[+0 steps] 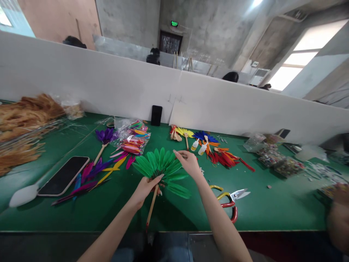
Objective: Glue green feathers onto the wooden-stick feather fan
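Note:
A fan of green feathers [159,160] with a thin wooden handle [152,209] is held over the table. My left hand [145,187] grips it where the feathers meet the handle, thumb on top. At the fan's upper right edge is my right hand [189,163], its fingers bent and pinched at a feather tip. Scissors [231,198] with red and yellow handles lie open, right of the fan. Behind my right hand stand two small glue bottles [198,146].
On the left are a phone [64,175], a white mouse-shaped object [24,195], loose feathers [92,173], a purple feather fan [105,136] and bagged feathers [135,140]. Yellow [184,131] and blue [204,136] fans lie behind. Bead boxes [289,165] and another person's blurred arm [339,214] are right.

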Demonstrator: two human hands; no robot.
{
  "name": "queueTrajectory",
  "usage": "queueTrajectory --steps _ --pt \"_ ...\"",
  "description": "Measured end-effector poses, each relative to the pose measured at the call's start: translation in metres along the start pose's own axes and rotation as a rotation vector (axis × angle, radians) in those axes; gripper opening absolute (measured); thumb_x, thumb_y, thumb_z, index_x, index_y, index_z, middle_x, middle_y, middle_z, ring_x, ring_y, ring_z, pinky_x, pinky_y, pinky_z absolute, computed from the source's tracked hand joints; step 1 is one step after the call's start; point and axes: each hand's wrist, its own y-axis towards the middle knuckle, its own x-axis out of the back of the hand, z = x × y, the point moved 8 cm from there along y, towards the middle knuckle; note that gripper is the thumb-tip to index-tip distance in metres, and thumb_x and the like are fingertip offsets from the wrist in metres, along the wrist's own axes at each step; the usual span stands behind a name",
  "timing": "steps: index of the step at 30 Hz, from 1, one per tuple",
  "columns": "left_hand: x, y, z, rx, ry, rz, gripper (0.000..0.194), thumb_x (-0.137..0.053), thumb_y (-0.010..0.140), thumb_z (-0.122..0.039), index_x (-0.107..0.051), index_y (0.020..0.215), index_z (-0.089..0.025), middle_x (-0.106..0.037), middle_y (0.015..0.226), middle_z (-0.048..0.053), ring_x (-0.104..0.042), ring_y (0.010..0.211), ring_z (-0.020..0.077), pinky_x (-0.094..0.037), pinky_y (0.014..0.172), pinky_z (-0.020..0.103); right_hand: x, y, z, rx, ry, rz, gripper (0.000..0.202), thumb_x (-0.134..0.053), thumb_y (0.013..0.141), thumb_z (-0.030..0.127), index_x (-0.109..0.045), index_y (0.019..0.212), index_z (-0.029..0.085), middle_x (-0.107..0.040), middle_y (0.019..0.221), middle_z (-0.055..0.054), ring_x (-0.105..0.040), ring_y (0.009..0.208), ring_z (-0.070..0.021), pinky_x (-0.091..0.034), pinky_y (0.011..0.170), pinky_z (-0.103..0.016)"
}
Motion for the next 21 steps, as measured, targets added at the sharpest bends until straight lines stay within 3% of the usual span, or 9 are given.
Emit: queueTrajectory --steps 5,11,21 --pt "0.001 -0.001 0.0 0.0 -0.004 -0.003 0.038 -0.068 0.069 -0.046 -0.068 0.08 -0.009 -0.068 0.066 0.006 -0.059 0.046 0.0135 -0.05 0.05 0.026 -0.004 0.008 -0.002 0.003 -0.015 -0.004 0.031 -0.066 0.068 0.046 -0.065 0.059 0.017 -0.063 0.053 -0.002 -0.058 0.051 -0.0171 -0.04 0.048 -0.025" --pt "0.001 -0.001 0.002 -0.005 0.013 -0.005 0.037 -0.067 0.071 -0.046 -0.066 0.066 -0.009 -0.059 0.049 0.002 -0.058 0.045 0.0135 -0.048 0.05 0.024 -0.011 0.009 -0.011 0.005 0.057 0.065 0.024 -0.063 0.07 0.039 -0.065 0.072 0.016 -0.067 0.063 -0.003 -0.064 0.058 -0.0188 -0.048 0.055 -0.028" --pt "-0.001 0.0 0.006 -0.002 -0.001 0.0 0.038 -0.066 0.072 -0.046 -0.066 0.068 -0.008 -0.06 0.051 0.002 -0.057 0.045 0.0132 -0.048 0.05 0.024 -0.014 0.005 -0.003 0.003 0.097 0.169 0.025 -0.058 0.073 0.026 -0.068 0.091 0.013 -0.072 0.085 -0.009 -0.067 0.073 -0.0202 -0.054 0.067 -0.032"
